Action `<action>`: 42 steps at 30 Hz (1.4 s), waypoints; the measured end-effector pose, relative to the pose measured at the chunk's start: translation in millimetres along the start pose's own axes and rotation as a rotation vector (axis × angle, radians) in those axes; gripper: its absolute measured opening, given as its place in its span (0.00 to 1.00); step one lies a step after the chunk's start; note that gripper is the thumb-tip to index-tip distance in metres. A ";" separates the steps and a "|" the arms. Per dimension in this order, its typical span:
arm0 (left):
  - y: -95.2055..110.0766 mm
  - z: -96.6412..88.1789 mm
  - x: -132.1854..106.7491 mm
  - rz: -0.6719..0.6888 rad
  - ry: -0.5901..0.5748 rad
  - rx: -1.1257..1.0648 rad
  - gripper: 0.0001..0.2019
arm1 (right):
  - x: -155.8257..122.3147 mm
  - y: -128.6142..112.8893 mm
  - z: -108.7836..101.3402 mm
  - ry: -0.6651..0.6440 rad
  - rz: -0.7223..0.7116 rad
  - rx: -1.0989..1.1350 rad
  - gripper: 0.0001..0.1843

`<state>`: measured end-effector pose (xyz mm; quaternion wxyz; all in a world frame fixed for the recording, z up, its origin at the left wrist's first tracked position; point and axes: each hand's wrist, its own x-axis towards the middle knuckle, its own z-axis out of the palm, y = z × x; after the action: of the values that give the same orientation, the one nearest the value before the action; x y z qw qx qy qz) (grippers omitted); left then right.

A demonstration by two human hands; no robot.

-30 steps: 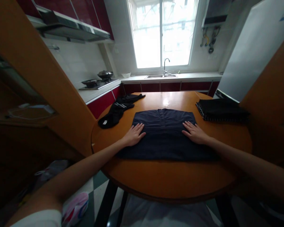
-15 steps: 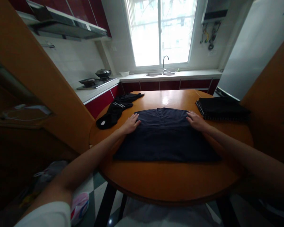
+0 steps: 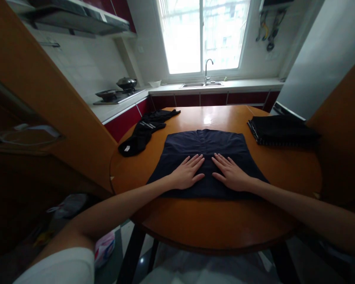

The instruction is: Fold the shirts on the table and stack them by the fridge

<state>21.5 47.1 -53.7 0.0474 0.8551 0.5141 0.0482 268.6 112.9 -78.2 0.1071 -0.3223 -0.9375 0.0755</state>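
Observation:
A dark navy folded garment (image 3: 205, 142), with what looks like a waistband or placket at its far edge, lies flat on the round wooden table (image 3: 207, 225). My left hand (image 3: 187, 172) rests palm down on its middle, fingers stretched out. Beside it, my right hand (image 3: 231, 173) also lies flat on the cloth, thumb spread. A narrow gap of fabric separates the two hands. Neither one grips anything.
Crumpled black clothing (image 3: 143, 132) with white stripes lies at the table's left. A stack of folded black cloth (image 3: 284, 130) sits at the right. Behind are a counter with a sink (image 3: 195, 85), a stove with a lidded pan (image 3: 126, 83), and a fridge (image 3: 310, 63).
Both hands have moved from the garment's far left and right corners inward and toward me, onto its middle. The view has tilted slightly downward.

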 end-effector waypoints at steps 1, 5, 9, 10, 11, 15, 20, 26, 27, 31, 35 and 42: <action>-5.0 -0.1 -4.5 -0.021 -0.005 -0.003 0.35 | -2.8 9.0 -0.4 -0.001 0.038 -0.008 0.40; -37.0 -2.7 -32.4 -0.116 -0.010 0.007 0.35 | -21.0 55.1 -5.9 -0.010 0.145 -0.044 0.41; -57.2 -13.2 -59.0 -0.229 -0.020 0.026 0.35 | -38.6 78.7 -15.4 0.021 0.278 -0.093 0.40; -53.8 -16.9 -62.3 -0.234 -0.008 0.028 0.34 | -40.8 74.1 -17.7 0.051 0.289 -0.109 0.39; -46.3 -20.4 -63.9 -0.216 0.009 0.026 0.33 | -41.9 64.5 -19.6 0.083 0.272 -0.122 0.38; 7.1 -23.5 -56.3 0.040 0.044 -0.007 0.31 | -39.9 -3.0 -19.3 0.124 0.011 -0.077 0.35; 36.1 -9.2 -53.3 0.162 -0.050 -0.019 0.32 | -47.1 -38.4 -8.8 0.024 -0.122 -0.015 0.36; 7.7 -17.3 -94.0 0.086 -0.091 0.043 0.30 | -84.7 8.6 -13.0 0.003 -0.023 -0.054 0.38; 3.5 -20.0 -102.0 0.068 -0.096 0.053 0.30 | -91.1 15.3 -14.4 -0.001 -0.002 -0.049 0.38; -21.4 -31.0 -122.0 -0.008 -0.129 0.001 0.30 | -100.4 41.1 -22.7 -0.002 0.064 0.071 0.36; -77.8 -43.8 -105.3 -0.184 0.067 -0.153 0.33 | -67.1 81.6 -39.9 0.228 0.180 0.220 0.30; -175.1 -54.4 -10.6 -0.577 0.315 -0.370 0.34 | 34.7 155.0 -62.7 0.291 0.622 0.204 0.21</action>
<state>-143.7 121.2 -23.1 0.1329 0.6340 0.7175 0.2559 348.7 259.9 -45.0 0.2432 -0.5871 -0.7573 0.1508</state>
